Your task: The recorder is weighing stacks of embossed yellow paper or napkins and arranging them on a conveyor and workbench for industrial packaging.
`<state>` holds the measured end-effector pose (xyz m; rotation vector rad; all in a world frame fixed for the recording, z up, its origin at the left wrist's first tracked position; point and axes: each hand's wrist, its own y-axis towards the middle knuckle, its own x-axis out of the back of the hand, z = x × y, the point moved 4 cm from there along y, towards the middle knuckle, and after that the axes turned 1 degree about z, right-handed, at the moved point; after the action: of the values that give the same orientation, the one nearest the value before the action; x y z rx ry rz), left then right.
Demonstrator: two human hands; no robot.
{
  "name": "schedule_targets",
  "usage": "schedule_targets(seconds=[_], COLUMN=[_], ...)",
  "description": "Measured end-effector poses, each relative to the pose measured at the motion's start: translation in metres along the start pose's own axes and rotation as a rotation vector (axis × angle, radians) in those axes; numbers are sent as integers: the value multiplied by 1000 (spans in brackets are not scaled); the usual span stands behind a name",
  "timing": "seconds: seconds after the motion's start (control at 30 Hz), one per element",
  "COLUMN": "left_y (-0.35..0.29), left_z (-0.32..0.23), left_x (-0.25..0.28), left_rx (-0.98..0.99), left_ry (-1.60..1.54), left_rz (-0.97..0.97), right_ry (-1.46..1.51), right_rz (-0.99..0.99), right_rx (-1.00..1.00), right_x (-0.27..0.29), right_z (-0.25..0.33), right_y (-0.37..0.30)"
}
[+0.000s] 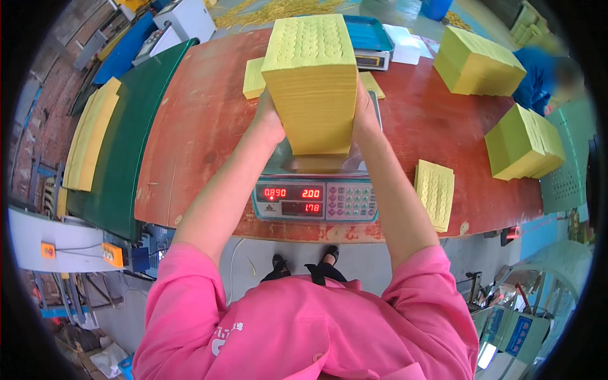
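Note:
A tall stack of yellow paper sheets [320,104], its top punched with rows of wavy cuts, stands upright between my two hands. My left hand [271,119] presses against its left side, and my right hand [365,115] grips the right side; the fingers are partly hidden behind the paper. Beneath the stack is the steel pan of a digital scale [351,201], whose red display is lit. I cannot tell if the stack's bottom touches the pan. Low piles of the same paper show behind it, one at left [253,78] and one at right [372,85].
A small paper stack [435,193] lies right of the scale on the red table [196,126]. Larger stacks [478,62] [522,142] sit farther right, near a person in blue [535,79]. A second scale with a blue tray [369,35] stands behind. Long yellow stacks [92,136] rest on a green surface [126,126] at left.

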<state>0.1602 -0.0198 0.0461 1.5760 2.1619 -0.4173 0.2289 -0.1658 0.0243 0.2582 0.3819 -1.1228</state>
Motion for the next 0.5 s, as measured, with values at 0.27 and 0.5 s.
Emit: schedule_targets(seconds=[0.27, 0.5], left_y=[-7, -133], left_z=[7, -15], left_x=[-1, 61], left_rx=[-28, -45], left_ry=[-40, -71], left_rz=[-153, -257], right_ry=[-127, -98], right_rz=[79, 98], right_rx=[-33, -103], right_x=[13, 77], right_z=[2, 19], right_y=[-4, -157])
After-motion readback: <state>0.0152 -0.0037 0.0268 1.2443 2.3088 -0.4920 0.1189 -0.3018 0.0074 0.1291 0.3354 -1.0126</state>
